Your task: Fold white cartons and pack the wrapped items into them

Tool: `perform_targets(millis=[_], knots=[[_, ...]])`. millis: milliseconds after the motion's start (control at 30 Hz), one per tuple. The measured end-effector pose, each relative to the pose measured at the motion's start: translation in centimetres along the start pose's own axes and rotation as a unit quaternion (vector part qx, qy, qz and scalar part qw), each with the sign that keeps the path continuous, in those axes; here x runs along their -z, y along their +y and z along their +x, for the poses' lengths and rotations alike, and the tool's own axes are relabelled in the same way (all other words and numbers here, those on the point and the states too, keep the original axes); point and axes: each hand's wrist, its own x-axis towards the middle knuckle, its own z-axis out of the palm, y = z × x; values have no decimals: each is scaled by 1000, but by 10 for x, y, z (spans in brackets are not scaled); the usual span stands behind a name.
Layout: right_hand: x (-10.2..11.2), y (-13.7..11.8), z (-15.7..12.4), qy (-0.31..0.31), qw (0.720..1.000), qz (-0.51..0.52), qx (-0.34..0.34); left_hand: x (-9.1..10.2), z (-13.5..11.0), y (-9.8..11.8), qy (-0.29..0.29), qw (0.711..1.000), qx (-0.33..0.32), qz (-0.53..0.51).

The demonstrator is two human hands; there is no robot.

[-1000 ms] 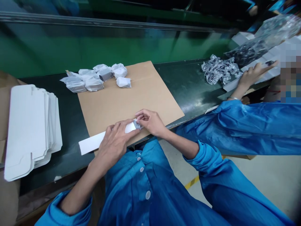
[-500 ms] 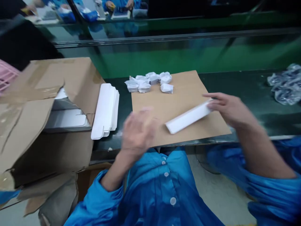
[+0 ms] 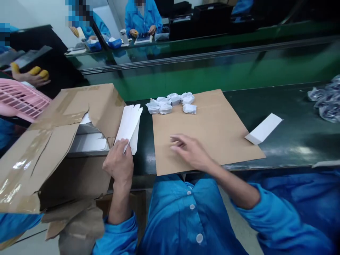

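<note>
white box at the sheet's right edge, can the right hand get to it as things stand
Probably yes: the right hand seems to hold nothing, and only bare cardboard sheet shows between it and the white box.

- Pink basket [image 3: 12,109], well left of the left grip [image 3: 119,161]
- Green panel [image 3: 148,85], beyond it
- Co-worker in blue [image 3: 143,21], farther beyond
- Plastic-bagged items [image 3: 329,101], well right of the right grip [image 3: 192,152]

Left hand [image 3: 119,161] in pinch; right hand [image 3: 190,151] loosely curled
</note>
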Motion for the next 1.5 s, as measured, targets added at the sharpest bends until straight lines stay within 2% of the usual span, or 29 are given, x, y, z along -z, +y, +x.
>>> perform_targets(millis=[67,100,133,167,200,233,300,333,367,400,433,467,500,533,600,633,700,767,833,900,1100,1200,1233,1300,1367,1433,1467,1500], knots=[[-41,-12,7,-35,974,220,-40,2,-16,22,38,997,-49,-56],[-51,-14,10,-26,953,295,-58,4,-26,35,44,992,-79,-87],[-53,-14,13,-7,938,340,-68,8,-37,49,30,986,-116,-120],[-48,-11,14,11,933,353,-71,13,-47,62,-8,975,-152,-162],[-36,-7,15,14,938,340,-69,20,-53,72,-44,963,-166,-209],[-20,-2,13,-11,950,304,-64,28,-56,79,-58,954,-145,-257],[21,5,6,-154,969,189,-42,43,-48,81,-54,934,-24,-353],[40,6,1,-245,961,127,-23,47,-38,77,-61,917,53,-390],[56,5,-5,-322,944,68,0,49,-27,72,-111,893,107,-423],[68,3,-11,-366,930,12,23,48,-16,67,-206,865,131,-438],[74,0,-18,-362,930,-46,42,45,-6,62,-295,837,145,-438],[75,-3,-25,-315,941,-113,58,39,2,58,-361,808,159,-438],[71,-6,-32,-241,949,-190,72,33,6,56,-391,786,184,-442],[65,-9,-40,-165,945,-269,89,27,8,56,-393,768,216,-458],[51,-11,-54,-54,905,-400,137,19,7,57,-376,722,277,-511],[45,-11,-59,-36,882,-439,168,17,5,56,-388,692,289,-536],[41,-9,-65,-45,856,-460,232,18,2,52,-461,634,270,-559],[46,-8,-67,-65,854,-433,282,21,3,45,-540,587,227,-559],[55,-7,-66,-88,862,-393,308,23,5,41,-572,566,198,-560],[62,-6,-64,-94,867,-380,309,23,6,43,-558,586,190,-556],[61,-5,-68,-61,844,-455,279,10,11,71,-477,711,153,-493],[59,-2,-72,-39,845,-471,252,3,17,74,-425,775,138,-447],[60,0,-72,-33,850,-464,247,2,18,73,-413,783,136,-445],[61,5,-70,5,863,-452,225,3,16,73,-370,779,152,-483],[59,11,-67,88,875,-446,169,7,7,80,-262,771,182,-550],[48,16,-65,171,878,-433,113,11,-7,97,-164,774,167,-588],[39,16,-65,190,879,-425,103,12,-14,107,-144,783,145,-588],[30,16,-67,189,883,-415,110,12,-21,117,-151,793,124,-577]])
